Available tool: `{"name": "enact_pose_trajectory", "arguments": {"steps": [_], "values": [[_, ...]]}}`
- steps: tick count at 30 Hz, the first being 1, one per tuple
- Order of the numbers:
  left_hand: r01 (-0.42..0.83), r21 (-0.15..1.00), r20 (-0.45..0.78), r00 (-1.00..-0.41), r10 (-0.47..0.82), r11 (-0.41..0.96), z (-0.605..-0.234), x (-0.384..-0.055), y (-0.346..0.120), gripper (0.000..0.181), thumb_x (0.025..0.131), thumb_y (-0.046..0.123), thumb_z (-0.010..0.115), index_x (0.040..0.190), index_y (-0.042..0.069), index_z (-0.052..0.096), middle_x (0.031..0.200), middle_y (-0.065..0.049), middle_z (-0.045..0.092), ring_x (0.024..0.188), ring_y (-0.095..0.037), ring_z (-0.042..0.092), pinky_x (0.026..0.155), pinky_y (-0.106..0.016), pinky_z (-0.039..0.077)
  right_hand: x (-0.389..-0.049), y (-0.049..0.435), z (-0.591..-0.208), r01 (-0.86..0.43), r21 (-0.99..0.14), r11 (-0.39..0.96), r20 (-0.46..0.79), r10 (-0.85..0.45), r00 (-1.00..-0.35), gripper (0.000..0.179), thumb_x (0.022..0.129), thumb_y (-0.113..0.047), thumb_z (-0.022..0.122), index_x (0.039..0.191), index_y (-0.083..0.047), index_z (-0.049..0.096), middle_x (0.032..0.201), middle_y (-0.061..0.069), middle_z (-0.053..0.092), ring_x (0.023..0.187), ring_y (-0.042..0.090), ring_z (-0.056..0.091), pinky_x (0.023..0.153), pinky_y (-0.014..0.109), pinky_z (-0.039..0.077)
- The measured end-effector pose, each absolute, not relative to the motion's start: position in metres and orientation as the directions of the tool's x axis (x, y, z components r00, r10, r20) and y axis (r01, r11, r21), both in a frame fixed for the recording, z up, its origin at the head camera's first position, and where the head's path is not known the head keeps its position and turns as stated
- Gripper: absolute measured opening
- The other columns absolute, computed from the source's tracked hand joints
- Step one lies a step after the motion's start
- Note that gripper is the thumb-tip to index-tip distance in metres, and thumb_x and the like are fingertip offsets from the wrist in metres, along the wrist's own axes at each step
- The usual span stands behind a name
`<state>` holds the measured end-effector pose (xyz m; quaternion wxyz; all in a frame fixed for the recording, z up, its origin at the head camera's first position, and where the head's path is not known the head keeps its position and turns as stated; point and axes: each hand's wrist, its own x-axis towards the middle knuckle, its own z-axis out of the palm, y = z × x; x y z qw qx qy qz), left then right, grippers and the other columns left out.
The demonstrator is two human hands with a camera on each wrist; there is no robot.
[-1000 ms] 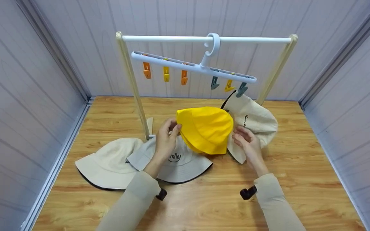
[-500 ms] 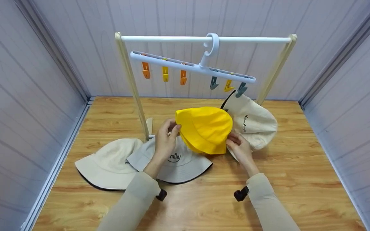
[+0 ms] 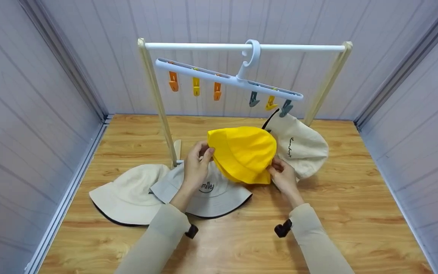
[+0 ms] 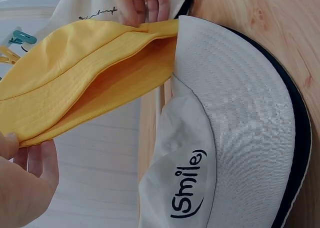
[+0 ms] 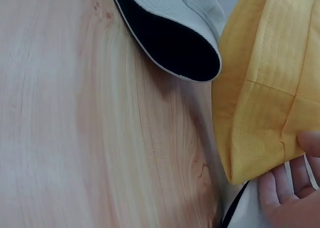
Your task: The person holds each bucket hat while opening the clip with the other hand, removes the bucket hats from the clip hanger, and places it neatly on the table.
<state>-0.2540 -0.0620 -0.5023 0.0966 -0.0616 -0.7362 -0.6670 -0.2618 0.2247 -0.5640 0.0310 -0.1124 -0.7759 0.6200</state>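
Note:
A yellow bucket hat (image 3: 243, 154) is held up above the table between both hands. My left hand (image 3: 197, 165) pinches its brim at the left edge, thumb on the near side. On the right, my right hand (image 3: 284, 176) pinches the hat's lower right edge; its thumb lies on the yellow cloth in the right wrist view. The brim gapes partly open in the left wrist view. Behind and right of it, a cream hat (image 3: 302, 146) with black script leans under the hanger. A grey hat (image 3: 219, 198) lettered "Smile" lies below the left hand.
A pale blue hanger (image 3: 226, 79) with several orange, yellow and green clips (image 3: 217, 92) hangs tilted, right end lower, from the white rod (image 3: 196, 46) of a wooden rack. Another cream hat (image 3: 131, 198) lies at the left, overlapped by the grey one. Panel walls enclose the table.
My right hand has moved left from beside the yellow hat and taken hold of its right edge. The left hand and the hat have barely moved.

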Motion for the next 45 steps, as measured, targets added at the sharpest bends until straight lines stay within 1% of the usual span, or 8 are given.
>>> {"name": "enact_pose_trajectory", "arguments": {"steps": [8,14,19,24,29,32,40,45], "values": [[0.228,0.972,0.23,-0.972,-0.042,0.054,-0.502,-0.249,-0.066,0.019,0.108,0.009,0.061,0.123,0.0,0.066,0.111,-0.014,0.068,0.102,-0.025,0.068,0.089,-0.037,0.063,-0.25,0.23,-0.552,0.098,-0.969,0.226,-0.047,0.219,-0.974,0.034,0.101,-0.004,0.069,0.133,0.007,0.066,0.128,0.024,0.068,0.112,0.027,0.062,0.085,0.016,0.051],[0.197,0.98,0.198,-0.98,-0.027,0.037,-0.504,-0.241,-0.069,0.019,0.108,0.01,0.062,0.125,0.003,0.063,0.113,-0.014,0.066,0.102,-0.025,0.067,0.088,-0.035,0.063,-0.239,0.239,-0.543,0.081,-0.961,0.265,-0.029,0.193,-0.981,0.032,0.101,-0.004,0.068,0.132,0.005,0.067,0.129,0.022,0.067,0.115,0.026,0.062,0.09,0.014,0.05],[0.154,0.988,0.155,-0.987,-0.032,0.022,-0.513,-0.237,-0.073,0.018,0.107,0.008,0.064,0.123,0.003,0.061,0.11,-0.014,0.064,0.099,-0.026,0.067,0.089,-0.043,0.064,-0.231,0.247,-0.538,0.072,-0.967,0.243,-0.028,0.176,-0.984,0.032,0.099,-0.002,0.071,0.13,0.007,0.068,0.125,0.022,0.068,0.11,0.021,0.063,0.09,0.015,0.052],[0.125,0.991,0.126,-0.992,-0.031,0.041,-0.522,-0.23,-0.076,0.02,0.105,0.01,0.067,0.122,0.002,0.059,0.108,-0.015,0.064,0.097,-0.03,0.068,0.088,-0.049,0.063,-0.223,0.254,-0.534,0.077,-0.963,0.259,-0.04,0.143,-0.989,0.034,0.098,-0.003,0.072,0.13,0.008,0.067,0.125,0.021,0.068,0.107,0.017,0.063,0.09,0.015,0.053],[0.12,0.99,0.119,-0.993,0.019,0.074,-0.528,-0.222,-0.08,0.021,0.106,0.016,0.068,0.119,0.002,0.059,0.104,-0.015,0.067,0.097,-0.041,0.069,0.086,-0.049,0.063,-0.216,0.262,-0.532,0.077,-0.947,0.313,-0.044,0.111,-0.993,0.036,0.098,-0.004,0.073,0.131,0.008,0.067,0.122,0.019,0.068,0.104,0.014,0.063,0.089,0.015,0.052],[0.106,0.99,0.101,-0.993,0.052,0.093,-0.53,-0.217,-0.081,0.02,0.106,0.018,0.068,0.117,0.003,0.06,0.101,-0.013,0.069,0.097,-0.043,0.071,0.087,-0.052,0.063,-0.212,0.266,-0.533,0.072,-0.935,0.347,-0.041,0.095,-0.995,0.035,0.097,-0.003,0.074,0.129,0.01,0.067,0.118,0.019,0.069,0.1,0.012,0.062,0.086,0.015,0.052],[0.014,0.992,0.005,-0.998,0.066,0.129,-0.538,-0.208,-0.082,0.019,0.105,0.02,0.069,0.111,0.005,0.061,0.096,-0.015,0.07,0.094,-0.043,0.073,0.086,-0.054,0.063,-0.207,0.274,-0.539,0.086,-0.905,0.417,-0.072,0.049,-0.996,0.034,0.095,-0.002,0.073,0.126,0.011,0.069,0.111,0.018,0.071,0.096,0.014,0.062,0.084,0.017,0.051],[-0.056,0.987,-0.066,-0.996,0.064,0.147,-0.544,-0.205,-0.08,0.019,0.103,0.021,0.07,0.107,0.006,0.06,0.089,-0.01,0.068,0.087,-0.033,0.075,0.084,-0.048,0.065,-0.204,0.281,-0.543,0.113,-0.888,0.445,-0.117,0.019,-0.993,0.033,0.094,-0.004,0.073,0.125,0.008,0.071,0.105,0.014,0.072,0.093,0.015,0.063,0.081,0.019,0.051]]}}
